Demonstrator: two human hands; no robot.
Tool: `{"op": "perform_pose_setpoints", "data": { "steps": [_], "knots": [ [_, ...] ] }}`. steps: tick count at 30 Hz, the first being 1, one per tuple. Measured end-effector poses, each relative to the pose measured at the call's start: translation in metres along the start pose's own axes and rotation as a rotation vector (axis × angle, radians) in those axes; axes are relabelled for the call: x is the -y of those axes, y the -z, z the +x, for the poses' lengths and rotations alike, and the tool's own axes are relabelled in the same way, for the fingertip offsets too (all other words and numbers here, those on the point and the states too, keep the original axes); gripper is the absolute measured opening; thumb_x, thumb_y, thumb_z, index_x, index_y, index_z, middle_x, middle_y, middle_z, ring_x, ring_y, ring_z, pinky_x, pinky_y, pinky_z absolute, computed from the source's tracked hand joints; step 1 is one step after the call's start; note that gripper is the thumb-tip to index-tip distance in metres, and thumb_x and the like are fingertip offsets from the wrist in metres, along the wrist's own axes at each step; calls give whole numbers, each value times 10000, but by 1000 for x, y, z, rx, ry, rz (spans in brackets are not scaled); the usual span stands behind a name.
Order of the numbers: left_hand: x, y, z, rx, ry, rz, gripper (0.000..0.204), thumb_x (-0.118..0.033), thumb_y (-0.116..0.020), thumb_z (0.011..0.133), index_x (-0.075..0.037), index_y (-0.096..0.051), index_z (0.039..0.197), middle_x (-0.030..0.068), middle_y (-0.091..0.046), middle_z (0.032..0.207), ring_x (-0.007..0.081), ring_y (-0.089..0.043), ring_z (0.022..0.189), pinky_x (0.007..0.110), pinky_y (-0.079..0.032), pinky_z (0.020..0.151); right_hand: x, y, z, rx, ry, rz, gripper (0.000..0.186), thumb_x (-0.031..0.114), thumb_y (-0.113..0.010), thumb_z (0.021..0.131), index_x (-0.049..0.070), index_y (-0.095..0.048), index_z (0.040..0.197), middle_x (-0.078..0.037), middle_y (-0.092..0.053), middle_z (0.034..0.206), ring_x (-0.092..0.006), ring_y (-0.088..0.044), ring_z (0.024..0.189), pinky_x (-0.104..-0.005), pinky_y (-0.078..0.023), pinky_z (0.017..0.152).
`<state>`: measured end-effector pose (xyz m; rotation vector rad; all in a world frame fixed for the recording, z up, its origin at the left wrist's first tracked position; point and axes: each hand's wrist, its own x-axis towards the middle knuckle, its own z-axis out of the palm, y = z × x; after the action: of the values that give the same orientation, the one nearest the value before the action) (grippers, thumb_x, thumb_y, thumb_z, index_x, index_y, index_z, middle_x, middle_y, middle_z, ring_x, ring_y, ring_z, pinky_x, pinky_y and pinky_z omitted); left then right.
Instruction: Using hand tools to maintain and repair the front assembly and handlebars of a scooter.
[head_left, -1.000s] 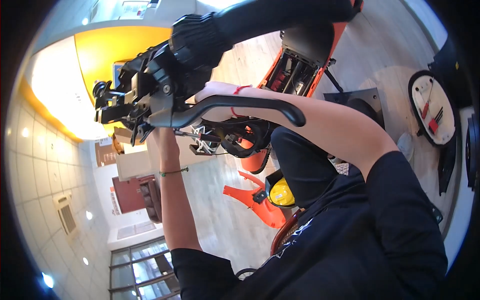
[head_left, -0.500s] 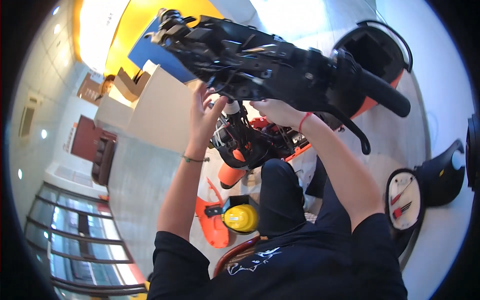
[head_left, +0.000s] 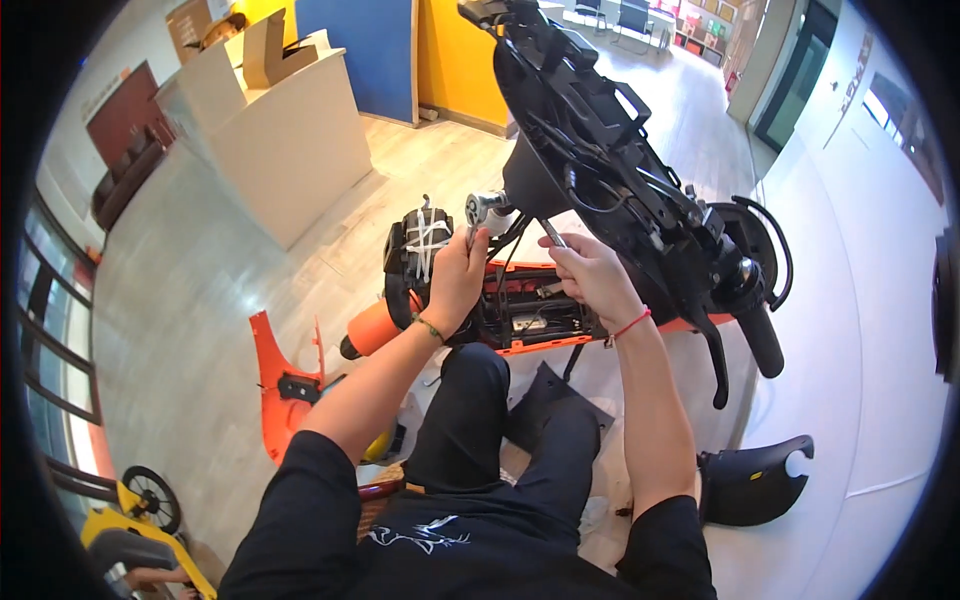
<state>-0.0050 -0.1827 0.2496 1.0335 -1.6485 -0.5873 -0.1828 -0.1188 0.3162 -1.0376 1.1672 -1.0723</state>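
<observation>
A partly stripped scooter stands before me, its black handlebar assembly [head_left: 600, 130] slanting across the upper middle. My left hand [head_left: 458, 280] is closed around the handle of a metal ratchet wrench [head_left: 484, 208], whose head is up at the steering column under the handlebars. To its right, my right hand [head_left: 595, 278] grips a thin silver metal tool [head_left: 551, 233] that points up toward the same column; its far end is hard to make out. Below both hands lies the opened orange scooter body [head_left: 530, 348] with wiring inside.
An orange panel [head_left: 270, 400] lies on the floor at left, and a black curved cover [head_left: 755, 482] at right. A white counter [head_left: 290, 150] with a cardboard box stands back left. A yellow balance bike [head_left: 130, 520] is at lower left, near another person's arm.
The view has swung, and the handlebars now slant more steeply. My left fingers, spread before, have closed on the ratchet wrench. The tool in my right hand has come into sight.
</observation>
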Motion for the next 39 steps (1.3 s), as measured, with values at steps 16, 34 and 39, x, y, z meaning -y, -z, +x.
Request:
{"op": "perform_pose_setpoints", "data": {
  "steps": [16,34,39],
  "knots": [
    [19,17,22,192,-186,205,318,-247,-512,910,19,-504,736,212,-517,543,379,-546,529,436,-416,499,6,2,-4,10,-26,-89,334,143,-478,913,-2,-469,1214,73,-324,655,-2,-283,531,-160,-235,452],
    [23,38,54,585,-255,303,233,-170,-602,757,56,-574,706,222,-527,612,330,-523,556,387,-429,567,8,0,-4,-36,-17,-203,349,113,-468,895,16,-479,1230,51,-364,685,-15,-301,538,-168,-252,464],
    [13,35,52,594,-207,263,231,-169,-598,760,54,-570,711,228,-518,607,339,-512,542,397,-427,554,6,5,-3,-30,15,-169,338,83,-476,888,-5,-485,1214,55,-361,679,-14,-307,541,-174,-262,463]
  ]
}}
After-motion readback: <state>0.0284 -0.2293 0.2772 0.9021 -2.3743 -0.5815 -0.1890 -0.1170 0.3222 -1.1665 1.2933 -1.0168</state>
